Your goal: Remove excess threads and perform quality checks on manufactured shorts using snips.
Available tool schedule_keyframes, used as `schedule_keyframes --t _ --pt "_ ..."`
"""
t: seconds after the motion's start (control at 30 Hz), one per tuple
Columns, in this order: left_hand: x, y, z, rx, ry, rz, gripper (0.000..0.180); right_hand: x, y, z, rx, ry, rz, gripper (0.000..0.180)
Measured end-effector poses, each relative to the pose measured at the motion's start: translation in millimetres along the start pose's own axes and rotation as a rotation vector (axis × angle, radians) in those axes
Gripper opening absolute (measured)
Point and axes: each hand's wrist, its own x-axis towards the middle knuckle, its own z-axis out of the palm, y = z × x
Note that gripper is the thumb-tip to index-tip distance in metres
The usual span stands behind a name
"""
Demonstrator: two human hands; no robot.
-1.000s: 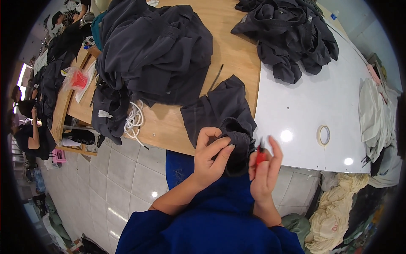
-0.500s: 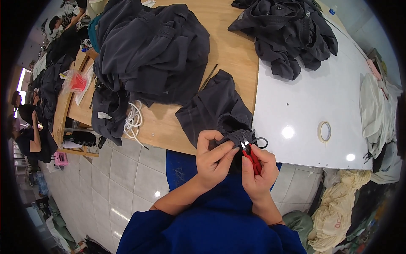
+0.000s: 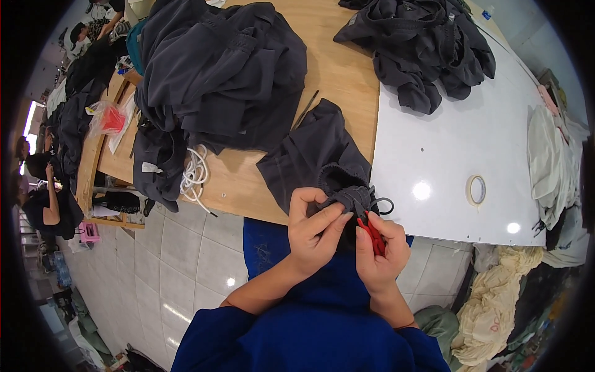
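A dark grey garment [image 3: 319, 146] lies on the table's near edge, its gathered elastic band [image 3: 339, 175] bunched toward me. My left hand [image 3: 315, 232] pinches that band between thumb and fingers. In my right hand [image 3: 382, 251] is a pair of red-handled thread snips [image 3: 374, 239], its tip against the band just right of my left fingertips. A thin dark cord [image 3: 390, 204] loops out beside the snips. The blades are mostly lost against the dark cloth, so I cannot tell if they are cutting.
A big heap of dark grey garments [image 3: 217, 74] covers the table's left; another pile [image 3: 421, 49] sits at the far right. White cord [image 3: 195, 173] hangs over the near edge. A tape roll [image 3: 476, 190] rests on the white board [image 3: 434, 167]. People work at far left.
The snips have turned slightly, and their shiny blades no longer show against the cloth. Both hands stay in nearly the same place, the left still pinching the band.
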Motion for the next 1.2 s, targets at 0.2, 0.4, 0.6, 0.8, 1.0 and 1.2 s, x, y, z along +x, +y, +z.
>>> schedule_keyframes --t 0.2,0.4,0.6,0.8,1.0,1.2 --pt "1.9 -4.8 -1.8 0.012 -0.009 0.078 0.016 -2.9 0.8 -1.2 -0.014 -0.021 0.012 0.027" --pt "5.3 -7.5 -4.9 0.051 -0.033 0.127 0.015 -6.4 2.3 -6.3 0.133 -0.006 0.152 0.026" --pt "1.8 -9.2 -3.2 0.086 -0.058 0.198 0.021 -4.8 1.5 -11.1 0.082 -0.050 0.095 0.028" --pt "-2.4 -13.3 -0.6 0.068 -0.044 0.205 0.025 -1.2 -0.5 -11.2 0.009 -0.054 0.034 0.032" --pt "-4.3 -16.5 0.1 0.086 -0.016 0.226 0.026 0.1 -2.7 -12.5 0.005 -0.040 -0.005 0.031" --pt "-6.8 -18.5 0.1 0.119 -0.010 0.242 0.029 1.6 -4.7 -14.0 -0.023 -0.058 0.011 0.028"
